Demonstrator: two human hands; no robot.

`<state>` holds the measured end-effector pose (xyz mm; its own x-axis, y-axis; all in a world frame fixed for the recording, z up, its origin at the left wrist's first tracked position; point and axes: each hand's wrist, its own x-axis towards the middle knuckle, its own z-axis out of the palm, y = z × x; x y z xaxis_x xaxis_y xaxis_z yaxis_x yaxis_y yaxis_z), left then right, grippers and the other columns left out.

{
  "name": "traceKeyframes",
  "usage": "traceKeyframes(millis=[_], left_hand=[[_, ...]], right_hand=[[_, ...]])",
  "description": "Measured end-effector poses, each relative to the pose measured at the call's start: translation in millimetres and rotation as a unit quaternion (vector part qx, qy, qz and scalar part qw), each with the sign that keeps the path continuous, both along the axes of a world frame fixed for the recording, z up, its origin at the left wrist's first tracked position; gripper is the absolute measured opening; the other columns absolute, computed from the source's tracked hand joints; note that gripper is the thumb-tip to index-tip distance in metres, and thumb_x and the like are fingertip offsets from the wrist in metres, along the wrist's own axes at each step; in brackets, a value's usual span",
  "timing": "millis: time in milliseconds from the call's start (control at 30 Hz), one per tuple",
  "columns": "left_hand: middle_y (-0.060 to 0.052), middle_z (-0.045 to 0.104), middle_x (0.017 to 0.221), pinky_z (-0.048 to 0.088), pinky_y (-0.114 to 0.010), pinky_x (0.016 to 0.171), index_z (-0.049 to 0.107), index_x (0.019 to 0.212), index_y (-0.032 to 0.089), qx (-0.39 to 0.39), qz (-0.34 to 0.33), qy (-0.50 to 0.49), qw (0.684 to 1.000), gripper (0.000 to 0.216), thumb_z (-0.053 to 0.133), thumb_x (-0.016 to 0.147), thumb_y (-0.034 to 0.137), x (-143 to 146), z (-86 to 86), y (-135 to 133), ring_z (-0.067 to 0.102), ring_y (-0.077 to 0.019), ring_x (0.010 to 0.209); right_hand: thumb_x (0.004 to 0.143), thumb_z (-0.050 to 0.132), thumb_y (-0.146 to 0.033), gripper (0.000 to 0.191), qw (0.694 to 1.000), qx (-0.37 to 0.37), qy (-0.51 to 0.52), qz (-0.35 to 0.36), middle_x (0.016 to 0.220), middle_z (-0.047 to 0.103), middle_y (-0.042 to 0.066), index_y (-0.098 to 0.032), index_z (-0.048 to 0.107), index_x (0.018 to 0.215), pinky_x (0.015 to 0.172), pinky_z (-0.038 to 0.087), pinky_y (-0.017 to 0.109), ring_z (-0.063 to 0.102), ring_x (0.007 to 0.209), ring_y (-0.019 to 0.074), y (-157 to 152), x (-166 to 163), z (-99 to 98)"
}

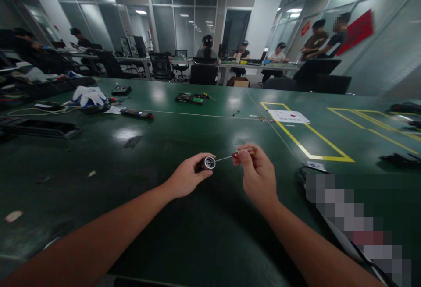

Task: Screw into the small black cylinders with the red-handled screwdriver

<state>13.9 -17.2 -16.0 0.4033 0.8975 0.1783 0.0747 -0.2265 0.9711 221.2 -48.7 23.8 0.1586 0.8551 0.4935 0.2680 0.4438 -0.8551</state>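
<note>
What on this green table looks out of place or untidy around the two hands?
Nothing near the hands looks damaged or spilled. The left hand holds a small round metal part; the right hand points a thin screwdriver at it. Small pale scraps lie loose on the table, and white gloves sit crumpled at far left.

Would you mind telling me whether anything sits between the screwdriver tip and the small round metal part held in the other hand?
Nothing visible does. The left hand holds the round metal part, and the screwdriver in the right hand points straight at its face, the shaft crossing only open air above the green table.
</note>
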Motion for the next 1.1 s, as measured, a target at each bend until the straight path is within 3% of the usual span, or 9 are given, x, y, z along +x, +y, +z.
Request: traceKeyframes(millis=[167,367,533,700,900,967,1100], left_hand=[[-0.007,0.068,0.123,0.045,-0.049,0.108,0.068,0.127,0.029,0.037,0.045,0.026,0.998,0.046,0.075,0.082,0.019,-3,-2.0,3,0.064,-0.0277,0.115],[-0.006,0.068,0.119,0.046,-0.045,0.103,0.071,0.124,0.031,0.107,0.096,0.071,0.987,0.043,0.074,0.084,0.018,-9,-2.4,8,0.063,-0.0259,0.112],[-0.005,0.069,0.120,0.047,-0.041,0.104,0.072,0.122,0.028,0.125,0.096,0.110,0.981,0.042,0.070,0.084,0.010,-8,3.1,6,0.064,-0.0225,0.112],[-0.004,0.069,0.120,0.047,-0.038,0.104,0.070,0.124,0.025,0.128,0.104,0.131,0.978,0.043,0.070,0.085,0.008,-9,5.3,4,0.064,-0.0201,0.112],[-0.003,0.069,0.123,0.049,-0.037,0.105,0.068,0.128,0.026,0.145,0.095,0.155,0.973,0.046,0.070,0.086,0.007,-11,7.5,4,0.064,-0.0189,0.114],[-0.004,0.069,0.125,0.049,-0.036,0.107,0.069,0.128,0.025,0.187,0.079,0.163,0.965,0.044,0.069,0.088,0.007,-14,9.8,6,0.064,-0.0184,0.116],[-0.003,0.069,0.127,0.049,-0.037,0.109,0.070,0.127,0.025,0.230,0.086,0.189,0.951,0.040,0.067,0.090,0.009,-21,13.8,13,0.064,-0.0188,0.118]], right_hand=[[0.099,0.057,-0.047,0.023,0.998,-0.029,0.001,0.052,0.074,0.065,-0.001,-0.026,0.062,0.105,0.060,0.049,0.032,0.059,0.061,0.0165,-1,0,0.8],[0.098,0.058,-0.048,0.023,0.988,-0.032,0.016,0.151,0.079,0.063,0.000,-0.027,0.064,0.104,0.068,0.049,0.033,0.061,0.072,0.0183,-6,-4,-3.7],[0.103,0.047,-0.051,0.039,0.994,-0.035,-0.024,0.101,0.070,0.058,0.001,-0.023,0.071,0.090,0.064,0.045,0.032,0.055,0.066,0.0169,-5,-4,-7.2],[0.097,0.060,-0.043,0.022,0.996,-0.042,0.031,0.075,0.079,0.069,0.002,-0.023,0.068,0.103,0.072,0.052,0.034,0.065,0.074,0.0184,0,-5,-7.7],[0.097,0.061,-0.046,0.025,0.993,-0.071,0.082,0.051,0.083,0.071,0.003,-0.022,0.069,0.099,0.078,0.053,0.037,0.067,0.077,0.0189,11,-5,-16.6],[0.094,0.064,-0.048,0.026,0.980,-0.105,0.159,0.065,0.084,0.070,0.003,-0.022,0.069,0.096,0.078,0.053,0.036,0.067,0.076,0.0181,17,-3,-20.2],[0.086,0.072,-0.048,0.028,0.916,-0.213,0.317,0.120,0.071,0.064,0.000,-0.020,0.067,0.083,0.076,0.056,0.038,0.060,0.064,0.0160,29,3,-23.4]])
